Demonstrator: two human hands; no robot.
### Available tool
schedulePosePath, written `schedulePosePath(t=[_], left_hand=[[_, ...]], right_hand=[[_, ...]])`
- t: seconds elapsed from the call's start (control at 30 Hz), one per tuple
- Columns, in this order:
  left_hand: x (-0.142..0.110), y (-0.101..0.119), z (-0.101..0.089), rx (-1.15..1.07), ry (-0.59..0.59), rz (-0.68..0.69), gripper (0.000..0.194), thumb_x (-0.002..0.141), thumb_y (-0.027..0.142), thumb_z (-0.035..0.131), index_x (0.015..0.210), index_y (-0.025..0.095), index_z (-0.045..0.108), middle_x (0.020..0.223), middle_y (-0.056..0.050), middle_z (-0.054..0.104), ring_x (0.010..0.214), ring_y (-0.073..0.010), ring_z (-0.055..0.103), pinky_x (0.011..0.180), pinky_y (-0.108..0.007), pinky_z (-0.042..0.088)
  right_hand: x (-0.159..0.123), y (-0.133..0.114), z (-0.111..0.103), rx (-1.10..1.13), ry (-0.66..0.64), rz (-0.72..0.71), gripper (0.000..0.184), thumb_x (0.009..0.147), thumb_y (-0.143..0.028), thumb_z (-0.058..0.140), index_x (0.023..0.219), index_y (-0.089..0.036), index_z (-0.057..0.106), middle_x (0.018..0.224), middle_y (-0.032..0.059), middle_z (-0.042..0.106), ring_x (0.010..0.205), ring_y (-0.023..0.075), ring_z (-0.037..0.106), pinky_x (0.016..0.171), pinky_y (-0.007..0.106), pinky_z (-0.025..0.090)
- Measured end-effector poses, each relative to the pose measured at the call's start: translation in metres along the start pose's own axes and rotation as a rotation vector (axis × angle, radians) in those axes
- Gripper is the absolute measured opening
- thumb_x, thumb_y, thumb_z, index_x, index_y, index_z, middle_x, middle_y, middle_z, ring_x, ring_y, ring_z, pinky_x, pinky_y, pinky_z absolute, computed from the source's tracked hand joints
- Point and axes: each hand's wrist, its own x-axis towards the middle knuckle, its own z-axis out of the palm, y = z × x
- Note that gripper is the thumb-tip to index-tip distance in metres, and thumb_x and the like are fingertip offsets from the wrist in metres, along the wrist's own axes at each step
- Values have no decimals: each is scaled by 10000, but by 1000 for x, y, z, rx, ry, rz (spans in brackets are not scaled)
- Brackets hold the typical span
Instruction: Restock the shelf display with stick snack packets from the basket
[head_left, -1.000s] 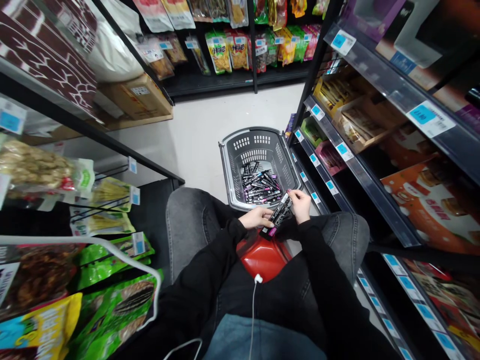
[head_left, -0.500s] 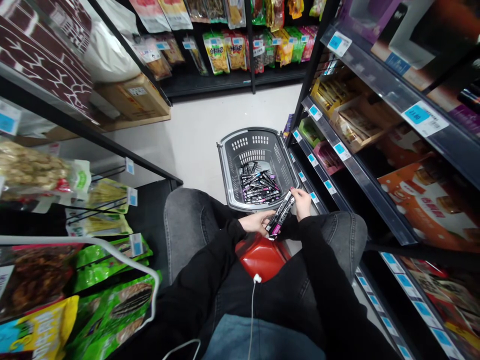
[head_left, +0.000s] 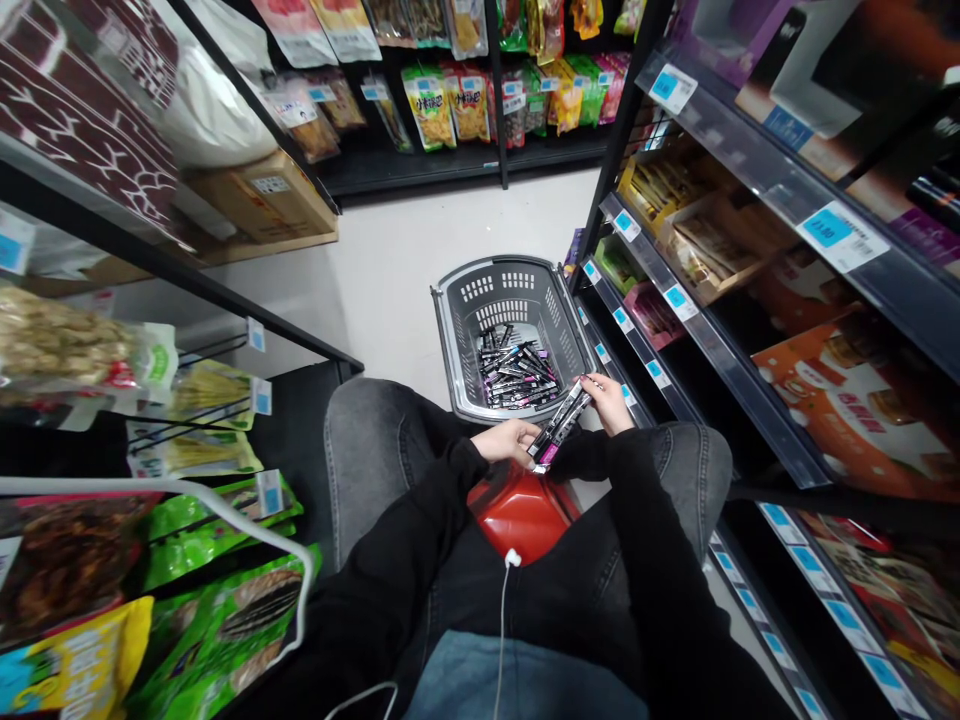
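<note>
Pale floor [head_left: 390,230] running toward 12 o'clock, catching faint shine. Black shelving [head_left: 420,170] standing across 12 o'clock, bright snack bags [head_left: 429,108] hanging in rows. Cardboard box [head_left: 277,195] sitting at 10 o'clock, white sack [head_left: 225,125] resting on top. Dark shelves [head_left: 758,161] lining right side from 1 to 4 o'clock, blue-and-white price labels [head_left: 844,235] edging them. Orange carton [head_left: 862,390] sitting at 3 o'clock. Green packets [head_left: 217,625] hanging at 8 o'clock.

The person's right hand [head_left: 610,404] has shifted slightly outward, and the slim black packets [head_left: 559,428] now show more silvery edging.
</note>
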Motion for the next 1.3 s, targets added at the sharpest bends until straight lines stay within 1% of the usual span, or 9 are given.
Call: schedulePosePath(t=[0.2, 0.37, 0.47, 0.63, 0.77, 0.87, 0.97, 1.13, 1.3], left_hand=[[2, 0, -2, 3, 115, -4, 454, 427, 64, 770, 858, 96, 632, 691, 0, 684, 603, -117, 626, 586, -205, 472], [6, 0, -7, -187, 544, 128, 413, 478, 151, 783, 845, 96, 600, 566, 36, 617, 534, -110, 614, 592, -246, 513], [9, -1, -11, -285, 730, 246, 407, 495, 197, 788, 835, 89, 592, 548, 35, 597, 536, -119, 617, 606, -280, 536], [9, -3, -21, -342, 930, 424, 396, 557, 262, 752, 872, 94, 579, 624, 15, 622, 609, -129, 623, 637, -314, 548], [7, -2, -27, -368, 1069, 478, 300, 590, 265, 720, 795, 103, 573, 662, -4, 626, 611, -122, 614, 621, -289, 540], [6, -2, -29, -373, 1118, 491, 267, 596, 253, 713, 774, 108, 576, 649, 4, 612, 589, -121, 607, 595, -281, 535], [4, 1, -27, -409, 1090, 498, 271, 602, 250, 712, 790, 103, 583, 665, -6, 619, 587, -124, 609, 593, -278, 534], [1, 5, -22, -466, 1001, 511, 271, 613, 237, 716, 805, 92, 591, 700, -21, 627, 608, -112, 616, 628, -258, 543], [3, 0, -27, -414, 1023, 480, 219, 700, 219, 641, 864, 83, 590, 813, -67, 643, 713, -138, 642, 708, -297, 551]], right_hand=[[1, 3, -7, 31, 127, 19, 356, 635, -465, 629, 716, -121, 675, 692, 49, 651, 628, 154, 569, 570, 264, 454], [6, 4, -17, 116, 295, 50, 400, 627, -504, 615, 759, -128, 647, 718, 60, 654, 624, 160, 583, 564, 287, 481], [8, 5, -22, 145, 230, 51, 435, 628, -540, 601, 796, -139, 629, 745, 68, 654, 662, 173, 598, 586, 311, 500], [5, 3, -20, 98, 34, 8, 441, 620, -556, 605, 827, -166, 604, 800, 58, 648, 694, 173, 602, 608, 313, 502], [0, 0, -14, -190, 17, -62, 338, 700, -530, 535, 708, -192, 553, 649, 17, 615, 595, 174, 600, 547, 282, 459], [-3, -1, -13, -468, 50, -100, 282, 775, -454, 467, 646, -207, 512, 530, -13, 565, 519, 163, 583, 517, 256, 397], [-3, -2, -13, -550, 75, -149, 279, 799, -424, 437, 625, -212, 485, 501, -22, 534, 499, 148, 557, 502, 244, 359], [1, 3, -14, -430, 41, -124, 329, 799, -486, 418, 628, -208, 454, 518, -33, 504, 471, 128, 533, 498, 239, 387], [5, 10, -10, -195, 15, -54, 361, 741, -552, 477, 705, -193, 483, 601, -12, 561, 509, 139, 573, 537, 267, 471]])
